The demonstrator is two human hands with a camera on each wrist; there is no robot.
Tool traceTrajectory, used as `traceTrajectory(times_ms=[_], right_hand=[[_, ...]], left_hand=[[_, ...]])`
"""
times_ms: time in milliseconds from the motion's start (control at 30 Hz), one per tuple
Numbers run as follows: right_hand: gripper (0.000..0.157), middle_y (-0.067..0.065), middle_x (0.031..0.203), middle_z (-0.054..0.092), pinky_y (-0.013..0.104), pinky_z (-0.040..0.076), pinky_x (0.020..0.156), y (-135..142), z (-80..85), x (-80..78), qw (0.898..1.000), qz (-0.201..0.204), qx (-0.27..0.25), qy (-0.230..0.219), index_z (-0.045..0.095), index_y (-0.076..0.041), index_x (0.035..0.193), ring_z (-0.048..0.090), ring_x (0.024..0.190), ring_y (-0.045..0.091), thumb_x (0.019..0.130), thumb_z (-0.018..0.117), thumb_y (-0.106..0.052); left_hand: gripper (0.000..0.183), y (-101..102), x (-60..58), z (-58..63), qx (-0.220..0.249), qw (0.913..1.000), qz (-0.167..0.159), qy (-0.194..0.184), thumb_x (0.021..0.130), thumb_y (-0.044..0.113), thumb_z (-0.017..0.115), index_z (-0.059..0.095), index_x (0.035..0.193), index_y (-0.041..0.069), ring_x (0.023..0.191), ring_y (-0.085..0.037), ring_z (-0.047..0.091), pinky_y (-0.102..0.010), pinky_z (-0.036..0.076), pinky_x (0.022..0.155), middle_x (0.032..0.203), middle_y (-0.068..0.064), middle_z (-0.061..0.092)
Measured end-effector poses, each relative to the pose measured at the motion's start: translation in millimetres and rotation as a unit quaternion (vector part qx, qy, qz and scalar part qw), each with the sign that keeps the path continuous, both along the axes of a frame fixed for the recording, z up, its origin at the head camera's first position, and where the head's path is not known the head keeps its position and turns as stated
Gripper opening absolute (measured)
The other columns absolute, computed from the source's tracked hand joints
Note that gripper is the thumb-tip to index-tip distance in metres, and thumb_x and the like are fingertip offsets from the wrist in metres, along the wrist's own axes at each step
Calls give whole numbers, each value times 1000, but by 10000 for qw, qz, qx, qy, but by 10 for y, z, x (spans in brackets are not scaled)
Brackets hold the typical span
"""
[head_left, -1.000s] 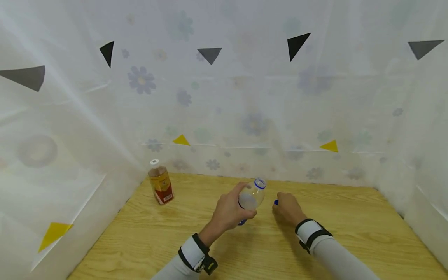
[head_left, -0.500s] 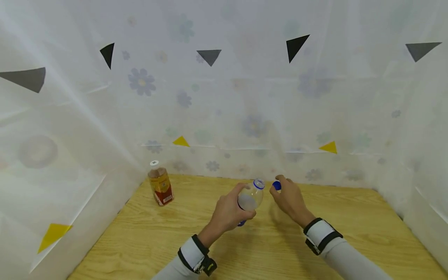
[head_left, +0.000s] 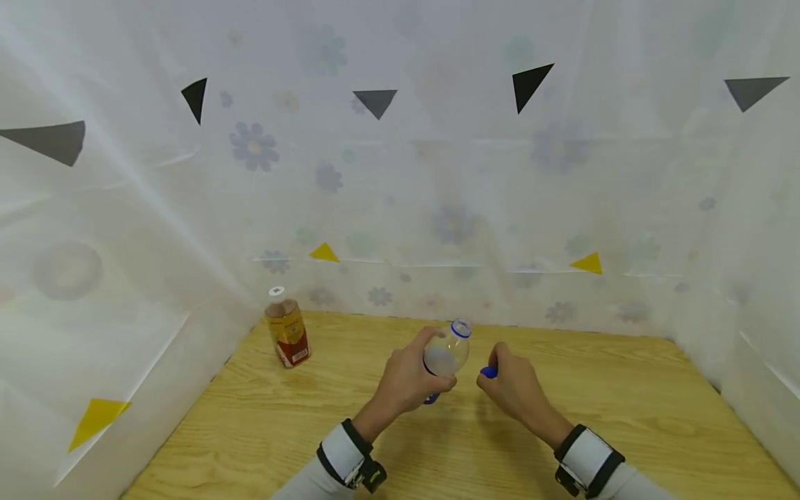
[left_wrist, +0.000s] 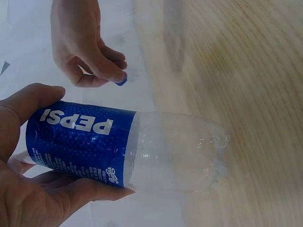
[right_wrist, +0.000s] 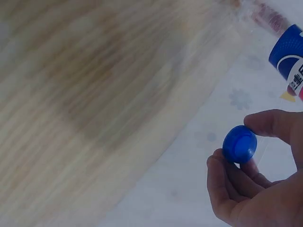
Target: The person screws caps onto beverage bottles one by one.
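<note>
Blue and round, a plastic cap (right_wrist: 240, 144) is sitting between pinching fingertips of the right hand (head_left: 517, 385); the left hand (head_left: 409, 378) is gripping a blue-labelled plastic bottle (left_wrist: 85, 142).

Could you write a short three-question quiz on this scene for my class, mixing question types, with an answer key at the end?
1. Multiple choice: what does the right hand pinch? A) a spoon; B) a blue cap; C) a straw.
2. True or false: the Pepsi bottle gripped by the left hand has no cap on.
3. Fill in: in the head view, the white-capped bottle stands to the ____ of the Pepsi bottle.

Key: 1. B; 2. True; 3. left.
</note>
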State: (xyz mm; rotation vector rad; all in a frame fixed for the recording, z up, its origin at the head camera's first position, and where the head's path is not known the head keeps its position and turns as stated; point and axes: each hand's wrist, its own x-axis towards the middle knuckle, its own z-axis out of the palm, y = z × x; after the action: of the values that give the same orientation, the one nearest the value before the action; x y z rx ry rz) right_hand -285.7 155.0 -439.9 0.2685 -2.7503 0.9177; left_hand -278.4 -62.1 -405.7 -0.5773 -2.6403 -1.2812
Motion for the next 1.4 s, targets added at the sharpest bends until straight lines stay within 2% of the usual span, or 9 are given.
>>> traceTrajectory(times_ms=[167,267,400,500,700,900,1033,1200,1400], right_hand=[[18,11,93,70,34,54,63,-36,-8,75,9987,208,389,-268,67,3,107,65,76,17,94,67,-10],[9,5,85,67,35,50,65,-25,-15,103,9975,282,564,-307,69,-2,97,60,74,16,92,71,-9],[12,3,85,65,34,47,65,18,-20,113,9981,327,508,-150,71,-4,99,56,77,16,88,75,-9],[16,5,87,65,31,47,61,56,32,123,9990,373,202,-142,70,-2,104,56,74,14,90,74,-8],[24,8,98,70,34,54,69,79,340,142,9991,304,-309,22,65,-2,116,66,82,18,94,69,-12],[26,11,109,72,42,59,80,18,784,245,9922,598,-737,811,64,-4,122,71,96,26,96,68,-9],[26,11,111,72,44,59,82,-61,987,326,9856,847,-747,1262,66,-7,122,72,98,29,96,68,-5],[29,11,113,72,48,59,84,-162,1099,375,9824,1079,-673,1370,66,-8,123,73,102,31,95,66,-1],[30,10,109,74,46,59,82,-206,1087,362,9819,1139,-539,1417,67,-8,122,73,101,30,94,65,3]], left_hand=[[72,2,-3,-26,-2,10000,-15,-13,75,27,87,54,139,23,84,-23,72,-30,55,58,112,-13,73],[72,4,-2,-37,-1,10000,-18,-1,74,27,87,54,139,24,83,-22,72,-30,55,58,111,-12,73],[74,1,-6,-35,-17,10000,-9,45,74,28,88,54,140,23,84,-23,73,-29,55,59,111,-13,73],[74,5,-9,-31,-25,10000,-16,54,74,28,88,54,140,22,84,-23,73,-29,54,58,111,-13,73],[72,13,-4,-31,-39,9999,-43,102,75,26,87,54,139,23,83,-23,73,-28,54,57,109,-14,74],[72,8,11,-16,4,9999,-42,95,75,25,88,54,138,23,86,-26,74,-30,57,60,112,-15,73],[72,11,13,-4,19,9999,-51,91,74,24,88,55,138,21,87,-26,74,-30,57,61,111,-15,74],[71,10,10,-3,1,9999,-51,88,75,24,88,55,138,19,84,-24,73,-29,56,60,107,-14,74],[71,5,-2,-26,6,9999,-90,88,75,25,88,56,138,18,84,-23,73,-29,55,59,106,-15,74]])
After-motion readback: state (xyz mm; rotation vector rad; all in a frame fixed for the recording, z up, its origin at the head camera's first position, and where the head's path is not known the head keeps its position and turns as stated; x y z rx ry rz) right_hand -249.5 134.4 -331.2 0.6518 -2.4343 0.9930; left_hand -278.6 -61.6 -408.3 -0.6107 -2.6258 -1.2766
